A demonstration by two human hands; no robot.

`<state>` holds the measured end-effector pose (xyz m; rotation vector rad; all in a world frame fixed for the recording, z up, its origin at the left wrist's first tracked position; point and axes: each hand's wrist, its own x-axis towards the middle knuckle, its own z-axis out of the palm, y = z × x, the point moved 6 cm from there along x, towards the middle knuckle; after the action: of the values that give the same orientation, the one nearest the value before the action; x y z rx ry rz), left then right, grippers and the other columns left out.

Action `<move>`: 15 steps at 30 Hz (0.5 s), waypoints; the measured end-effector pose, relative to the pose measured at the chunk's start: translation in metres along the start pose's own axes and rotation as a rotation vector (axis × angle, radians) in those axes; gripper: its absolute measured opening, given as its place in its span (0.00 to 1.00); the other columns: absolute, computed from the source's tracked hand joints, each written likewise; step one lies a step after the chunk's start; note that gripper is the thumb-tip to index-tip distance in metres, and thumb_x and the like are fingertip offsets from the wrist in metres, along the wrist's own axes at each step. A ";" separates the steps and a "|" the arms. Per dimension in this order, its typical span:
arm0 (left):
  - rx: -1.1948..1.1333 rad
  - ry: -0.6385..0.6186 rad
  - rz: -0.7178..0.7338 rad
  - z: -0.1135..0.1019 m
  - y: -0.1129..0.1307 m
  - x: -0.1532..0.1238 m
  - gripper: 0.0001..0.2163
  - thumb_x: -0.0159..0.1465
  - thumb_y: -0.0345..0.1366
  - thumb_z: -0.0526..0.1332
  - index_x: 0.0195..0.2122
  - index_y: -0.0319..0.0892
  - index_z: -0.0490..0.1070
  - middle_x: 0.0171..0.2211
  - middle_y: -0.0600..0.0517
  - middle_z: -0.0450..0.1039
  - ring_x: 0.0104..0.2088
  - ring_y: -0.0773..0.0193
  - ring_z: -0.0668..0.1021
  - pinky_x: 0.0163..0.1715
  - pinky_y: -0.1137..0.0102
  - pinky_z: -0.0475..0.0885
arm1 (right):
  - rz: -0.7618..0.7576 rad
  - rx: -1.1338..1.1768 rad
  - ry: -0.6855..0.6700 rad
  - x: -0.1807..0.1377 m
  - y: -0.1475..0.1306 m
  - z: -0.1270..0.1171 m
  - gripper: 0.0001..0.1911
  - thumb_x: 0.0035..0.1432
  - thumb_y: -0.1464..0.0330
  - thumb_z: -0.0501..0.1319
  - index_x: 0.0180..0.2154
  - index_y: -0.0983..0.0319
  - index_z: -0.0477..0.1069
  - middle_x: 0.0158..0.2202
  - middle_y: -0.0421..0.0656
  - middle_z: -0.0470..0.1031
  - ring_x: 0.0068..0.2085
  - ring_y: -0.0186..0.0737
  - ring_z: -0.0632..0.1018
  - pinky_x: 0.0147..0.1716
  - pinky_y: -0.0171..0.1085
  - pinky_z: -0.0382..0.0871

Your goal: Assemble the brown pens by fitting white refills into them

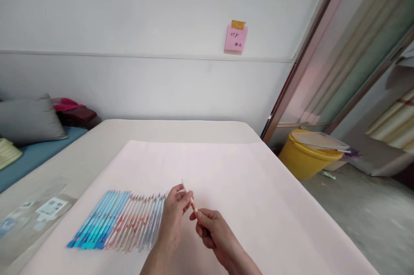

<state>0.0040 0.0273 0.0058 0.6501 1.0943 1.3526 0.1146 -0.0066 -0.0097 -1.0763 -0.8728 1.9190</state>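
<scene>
A slim pale pen (188,192) with an orange pattern on its lower part points up and away, its thin tip bare. Fingers of my left hand (177,204) pinch its upper half. Around its lower end, my right hand (211,227) is closed. Just left of my left hand lies a row of pens, side by side with tips facing away. Blue pens (100,219) make up the left part of that row; pale, red-patterned pens (134,223) make up the right part. My left hand and forearm hide some of the row's right edge.
A pink sheet (258,206) covers much of the cream table (181,129). Clear plastic packaging (39,214) with a white label lies at the left. A yellow bucket (300,158) stands on the floor at right. A grey cushion (29,120) rests beyond the table's left side.
</scene>
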 end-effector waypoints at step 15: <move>0.039 0.020 0.017 0.001 0.007 -0.001 0.14 0.48 0.37 0.65 0.37 0.40 0.71 0.25 0.53 0.71 0.26 0.68 0.72 0.33 0.70 0.68 | -0.007 -0.009 -0.022 0.000 0.001 0.001 0.18 0.52 0.55 0.58 0.31 0.66 0.69 0.17 0.35 0.62 0.15 0.23 0.50 0.15 0.32 0.35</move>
<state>0.0018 0.0278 0.0120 0.6769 1.1364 1.3573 0.1137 -0.0068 -0.0102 -1.0578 -0.8978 1.9261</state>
